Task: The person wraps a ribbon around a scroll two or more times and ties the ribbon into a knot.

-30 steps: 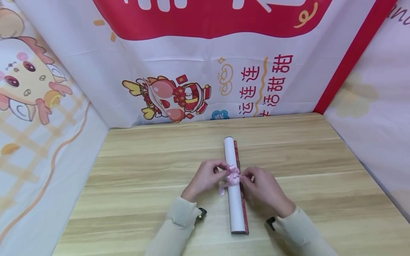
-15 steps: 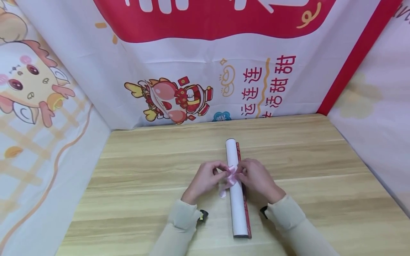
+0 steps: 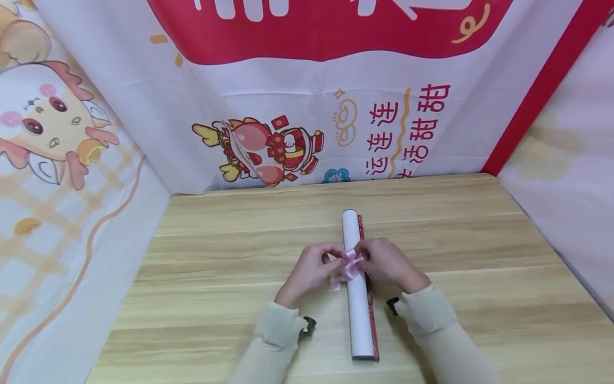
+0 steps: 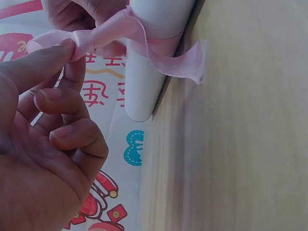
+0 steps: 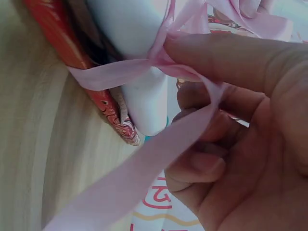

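A long white roll [image 3: 361, 320] lies lengthwise on the table, with a red patterned strip [image 3: 373, 332] along its right side. Pink ribbon [image 3: 352, 271] goes around both near the middle. My left hand [image 3: 310, 268] pinches a ribbon loop between thumb and forefinger; the left wrist view shows this loop [image 4: 43, 41] and a loose tail [image 4: 185, 65]. From the other side my right hand [image 3: 387, 265] pinches the ribbon close to the knot. In the right wrist view a long ribbon end [image 5: 130, 178] hangs across the right fingers, and the thumb partly hides the knot.
The wood-grain table [image 3: 230, 309] spreads out on both sides of the roll. A printed white and red cloth [image 3: 288, 80] hangs behind its back edge. More printed cloth [image 3: 120, 240] stands to the left, and pale cloth [image 3: 566, 202] to the right.
My right hand has moved left from the roll's right side onto the ribbon by the knot. My left hand keeps its pinch. The head view has shifted slightly.
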A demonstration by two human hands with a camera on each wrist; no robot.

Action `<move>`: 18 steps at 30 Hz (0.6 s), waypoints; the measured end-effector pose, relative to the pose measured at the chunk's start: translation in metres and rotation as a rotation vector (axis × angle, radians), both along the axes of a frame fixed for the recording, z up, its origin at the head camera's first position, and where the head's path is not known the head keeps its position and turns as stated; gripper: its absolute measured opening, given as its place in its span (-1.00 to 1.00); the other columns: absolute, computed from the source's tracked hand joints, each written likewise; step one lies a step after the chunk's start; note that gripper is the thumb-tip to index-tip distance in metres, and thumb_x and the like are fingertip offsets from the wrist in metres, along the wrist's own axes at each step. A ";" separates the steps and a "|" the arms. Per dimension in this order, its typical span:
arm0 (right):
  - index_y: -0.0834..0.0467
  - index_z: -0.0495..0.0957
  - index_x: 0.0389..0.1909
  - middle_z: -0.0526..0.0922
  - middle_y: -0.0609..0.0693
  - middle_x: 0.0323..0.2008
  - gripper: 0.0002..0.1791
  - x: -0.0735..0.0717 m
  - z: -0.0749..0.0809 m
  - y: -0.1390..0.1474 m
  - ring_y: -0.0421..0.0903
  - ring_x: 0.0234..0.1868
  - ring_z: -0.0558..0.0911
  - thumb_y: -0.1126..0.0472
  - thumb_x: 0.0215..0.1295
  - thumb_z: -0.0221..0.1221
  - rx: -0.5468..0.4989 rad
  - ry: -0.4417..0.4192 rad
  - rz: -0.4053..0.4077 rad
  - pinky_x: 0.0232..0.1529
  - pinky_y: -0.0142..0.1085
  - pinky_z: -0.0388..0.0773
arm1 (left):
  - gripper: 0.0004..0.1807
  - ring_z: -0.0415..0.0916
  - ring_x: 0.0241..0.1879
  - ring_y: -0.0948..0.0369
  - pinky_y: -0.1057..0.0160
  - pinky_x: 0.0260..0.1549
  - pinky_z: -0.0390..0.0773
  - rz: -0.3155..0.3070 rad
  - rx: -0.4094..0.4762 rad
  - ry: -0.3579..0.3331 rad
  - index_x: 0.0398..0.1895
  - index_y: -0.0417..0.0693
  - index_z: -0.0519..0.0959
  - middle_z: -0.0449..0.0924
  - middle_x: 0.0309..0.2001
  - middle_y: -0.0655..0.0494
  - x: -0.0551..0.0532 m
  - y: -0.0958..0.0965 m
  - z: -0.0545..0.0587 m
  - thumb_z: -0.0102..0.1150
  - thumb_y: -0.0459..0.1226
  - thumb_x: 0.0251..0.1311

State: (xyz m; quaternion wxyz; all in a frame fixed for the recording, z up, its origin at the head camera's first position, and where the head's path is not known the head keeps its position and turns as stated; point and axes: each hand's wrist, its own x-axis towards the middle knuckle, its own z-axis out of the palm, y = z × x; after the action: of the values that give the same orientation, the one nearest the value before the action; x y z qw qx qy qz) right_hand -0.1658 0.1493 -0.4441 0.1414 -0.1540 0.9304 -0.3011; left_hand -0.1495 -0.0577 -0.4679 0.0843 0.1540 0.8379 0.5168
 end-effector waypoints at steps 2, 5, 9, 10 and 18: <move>0.20 0.71 0.06 0.65 0.01 -0.27 -0.75 0.000 0.000 -0.002 -0.09 -0.30 0.56 0.34 0.39 0.29 0.000 -0.002 -0.002 -0.25 -0.25 0.57 | -0.86 0.45 -0.45 0.29 0.44 -0.49 0.44 0.004 0.005 0.005 -0.05 -0.06 0.75 0.77 -0.16 0.04 0.000 -0.001 0.001 0.31 -0.27 0.42; 0.13 0.73 0.01 0.70 -0.01 -0.16 -0.80 0.001 -0.004 -0.002 -0.11 -0.21 0.61 0.32 0.41 0.29 -0.034 0.024 0.007 -0.11 -0.20 0.67 | -0.86 0.44 -0.46 0.32 0.44 -0.50 0.44 0.002 0.009 0.022 -0.06 -0.11 0.75 0.77 -0.17 0.00 0.000 -0.002 -0.002 0.32 -0.30 0.40; 0.06 0.72 -0.04 0.73 -0.03 -0.11 -0.82 0.003 -0.012 -0.002 -0.13 -0.15 0.65 0.33 0.43 0.28 -0.087 0.066 0.028 0.01 -0.14 0.71 | -0.87 0.41 -0.50 0.34 0.45 -0.53 0.41 0.010 0.004 0.019 -0.08 -0.10 0.75 0.77 -0.16 0.00 0.001 -0.003 -0.006 0.33 -0.29 0.39; 0.05 0.72 -0.04 0.74 -0.04 -0.11 -0.82 0.003 -0.014 -0.002 -0.14 -0.15 0.66 0.33 0.44 0.27 -0.098 0.069 0.026 0.02 -0.14 0.71 | -0.87 0.42 -0.49 0.34 0.45 -0.53 0.41 0.013 0.002 0.016 -0.07 -0.08 0.75 0.77 -0.16 0.01 0.001 -0.002 -0.007 0.33 -0.28 0.40; -0.03 0.73 0.05 0.76 -0.08 -0.05 -0.77 0.001 -0.021 0.001 -0.16 -0.10 0.67 0.27 0.50 0.24 -0.173 -0.003 -0.039 0.08 -0.11 0.70 | -0.87 0.59 -0.26 0.29 0.40 -0.28 0.58 0.031 0.006 0.018 -0.06 -0.06 0.75 0.79 -0.13 0.04 -0.001 0.000 -0.006 0.32 -0.28 0.41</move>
State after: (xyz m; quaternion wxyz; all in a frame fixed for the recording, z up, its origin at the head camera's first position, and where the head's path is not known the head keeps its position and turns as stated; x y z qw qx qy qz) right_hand -0.1648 0.1498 -0.4652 0.1230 -0.1471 0.9035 -0.3832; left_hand -0.1503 -0.0578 -0.4734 0.0683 0.1457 0.8394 0.5191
